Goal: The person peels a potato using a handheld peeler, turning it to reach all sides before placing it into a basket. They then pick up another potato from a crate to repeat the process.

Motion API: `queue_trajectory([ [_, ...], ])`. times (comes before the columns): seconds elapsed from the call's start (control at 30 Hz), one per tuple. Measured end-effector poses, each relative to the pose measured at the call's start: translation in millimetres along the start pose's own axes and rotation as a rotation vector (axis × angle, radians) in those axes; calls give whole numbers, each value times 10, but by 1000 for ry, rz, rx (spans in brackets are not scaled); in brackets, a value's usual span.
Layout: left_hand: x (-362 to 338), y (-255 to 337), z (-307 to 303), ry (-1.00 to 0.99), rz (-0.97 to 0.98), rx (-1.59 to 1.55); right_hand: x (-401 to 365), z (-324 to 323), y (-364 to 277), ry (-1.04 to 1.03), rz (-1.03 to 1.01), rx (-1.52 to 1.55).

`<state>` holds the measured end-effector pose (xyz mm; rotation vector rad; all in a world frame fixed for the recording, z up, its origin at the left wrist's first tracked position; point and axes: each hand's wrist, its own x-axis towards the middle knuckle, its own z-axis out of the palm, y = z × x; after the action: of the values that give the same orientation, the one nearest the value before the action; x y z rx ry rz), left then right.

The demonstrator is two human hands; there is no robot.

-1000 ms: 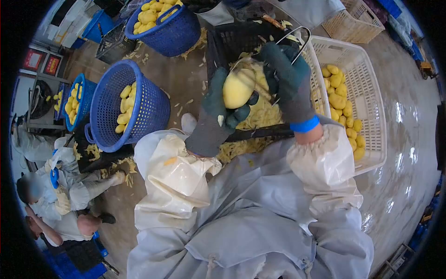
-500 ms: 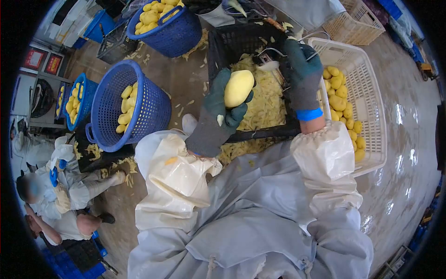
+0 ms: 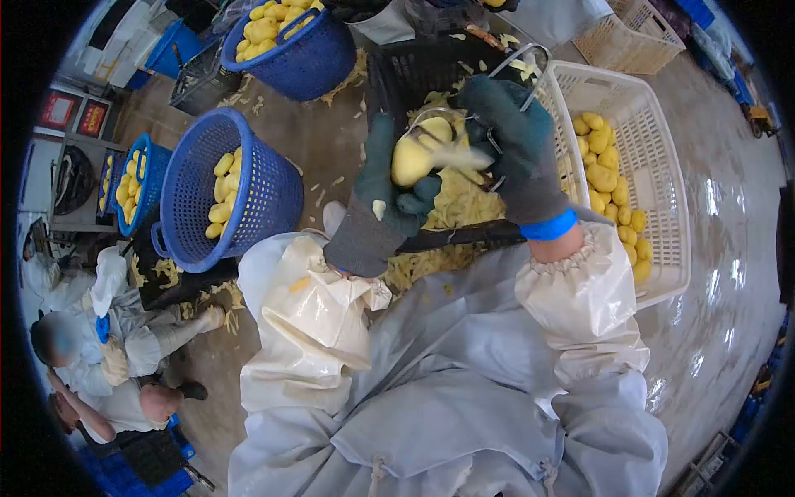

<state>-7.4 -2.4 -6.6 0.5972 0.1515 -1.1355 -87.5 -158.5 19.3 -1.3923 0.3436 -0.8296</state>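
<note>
- Other person (image 3: pixel 99 348): at the left edge, well apart from the two working hands.
- White crate (image 3: pixel 667 190): to the right of the black crate; yellow potatoes (image 3: pixel 604 178) inside.
- Black crate (image 3: pixel 472 237): under the hands, pale peelings (image 3: pixel 468 203) heaped in it.
- Near blue basket (image 3: pixel 277 195): left of the black crate, tilted, some potatoes inside.
- Far blue basket (image 3: pixel 306 70): beyond the near one, potatoes piled up to its rim.
- Right hand (image 3: pixel 513 124): dark glove, blue band at the wrist; closed around a wire-framed tool, whose loop juts past the fingers.
- Left hand (image 3: pixel 389 195): dark glove, fingers cupped around one potato; pale scrap on the glove.
- Wire-framed tool (image 3: pixel 538 48): lower end at the held potato, blurred; contact unclear.
- Held potato (image 3: pixel 411 160): above the black crate, pale yellow, partly behind the blur.
</note>
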Motion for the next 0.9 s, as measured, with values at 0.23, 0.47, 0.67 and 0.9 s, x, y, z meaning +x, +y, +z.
queue_trajectory([
  [0.23, 59, 59, -81, -227, 15, 66, 61, -30, 77, 151, -165, -15],
  [0.47, 15, 113, -9, -282, -175, -36, 143, -182, 239, 75, 7, 151],
  [0.67, 156, -117, -174, -60, 19, 76, -77, 56, 14, -60, 228, 158],
  [0.9, 76, 72, -120, -564, -180, -87, 153, -128, 95, 189, 85, 175],
])
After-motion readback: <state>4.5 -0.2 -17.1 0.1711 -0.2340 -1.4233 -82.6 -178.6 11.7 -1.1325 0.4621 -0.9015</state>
